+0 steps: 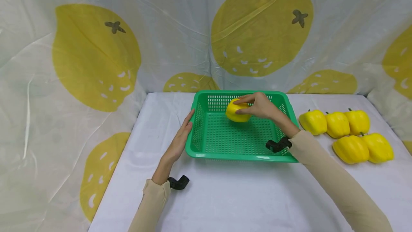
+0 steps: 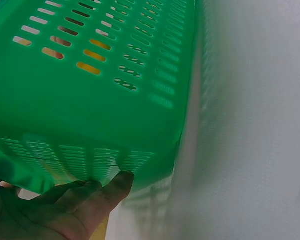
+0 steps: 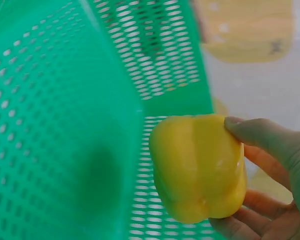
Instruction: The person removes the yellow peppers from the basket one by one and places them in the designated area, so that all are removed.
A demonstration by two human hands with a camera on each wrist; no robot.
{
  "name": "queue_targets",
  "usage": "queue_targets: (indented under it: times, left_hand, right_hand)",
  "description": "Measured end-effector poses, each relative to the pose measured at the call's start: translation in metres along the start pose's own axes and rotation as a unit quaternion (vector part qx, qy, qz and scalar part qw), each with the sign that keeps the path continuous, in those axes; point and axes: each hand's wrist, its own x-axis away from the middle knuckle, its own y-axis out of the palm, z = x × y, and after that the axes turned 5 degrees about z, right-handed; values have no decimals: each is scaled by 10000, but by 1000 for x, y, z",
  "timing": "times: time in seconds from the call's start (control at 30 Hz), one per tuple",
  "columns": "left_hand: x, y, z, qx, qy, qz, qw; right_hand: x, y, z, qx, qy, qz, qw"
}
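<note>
A yellow bell pepper (image 1: 237,114) is held inside the green plastic basket (image 1: 241,158), near its back wall. My right hand (image 1: 259,106) grips it from the right with thumb and fingers; in the right wrist view the pepper (image 3: 197,167) appears raised off the basket floor. Against the outside of the basket's left wall rests my left hand (image 1: 181,139), its fingers straight. The left wrist view shows those fingertips (image 2: 121,183) touching the slotted green wall (image 2: 90,115).
Several more yellow bell peppers (image 1: 351,149) lie on the white-covered table (image 1: 244,196) to the right of the basket. A lemon-print cloth (image 1: 180,38) hangs behind and at the sides. Each wrist carries a black camera mount (image 1: 178,182).
</note>
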Motion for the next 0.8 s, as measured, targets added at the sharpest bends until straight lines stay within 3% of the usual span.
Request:
queue_targets:
  times: [0.3, 0.5, 0.8]
  left_hand:
    - [0, 0, 0, -60, -39, 15, 10000]
    - [0, 1, 0, -67, -91, 37, 9999]
    - [1, 1, 1, -81, -97, 27, 9999]
  right_hand:
    - [49, -55, -17, -260, 503, 1117, 9921]
    - [88, -80, -11, -65, 747, 1727, 9821]
    - [138, -94, 14, 314, 1125, 2845, 9515]
